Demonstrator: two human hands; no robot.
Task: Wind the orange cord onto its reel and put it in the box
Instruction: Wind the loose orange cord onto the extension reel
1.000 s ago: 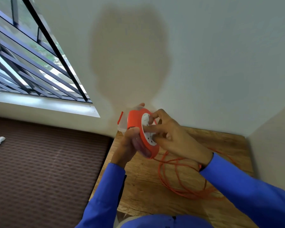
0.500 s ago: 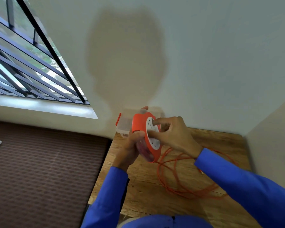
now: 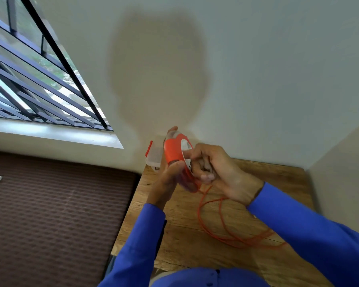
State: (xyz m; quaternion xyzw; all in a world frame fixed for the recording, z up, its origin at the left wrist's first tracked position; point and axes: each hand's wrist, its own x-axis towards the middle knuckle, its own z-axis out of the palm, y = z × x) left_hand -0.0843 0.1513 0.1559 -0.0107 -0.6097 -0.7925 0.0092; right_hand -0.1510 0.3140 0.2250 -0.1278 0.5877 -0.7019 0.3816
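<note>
Both hands are up on the reel (image 3: 175,154), held on edge above the far left corner of the wooden table (image 3: 174,235). Left hand (image 3: 166,183) cups it from underneath and behind, thumb pressed on the orange rim and fingertips poking out over the top, so that one's clamped on the reel for sure. Right hand (image 3: 218,172) sits against the white face of the reel with its fingers (image 3: 205,176) curled in tight; looks like they're pinching something at that face, but the blur makes it hard to say exactly what.

Orange cord (image 3: 222,222) drops off the bottom of the reel and lies in a few loose loops on the table, running under the right forearm, so plenty of it is not wound up yet.

Box (image 3: 154,157) is a clear plastic one with a red latch, sitting at the table's far left corner just behind the reel, against the wall (image 3: 257,79). Blue sleeves on both arms.
</note>
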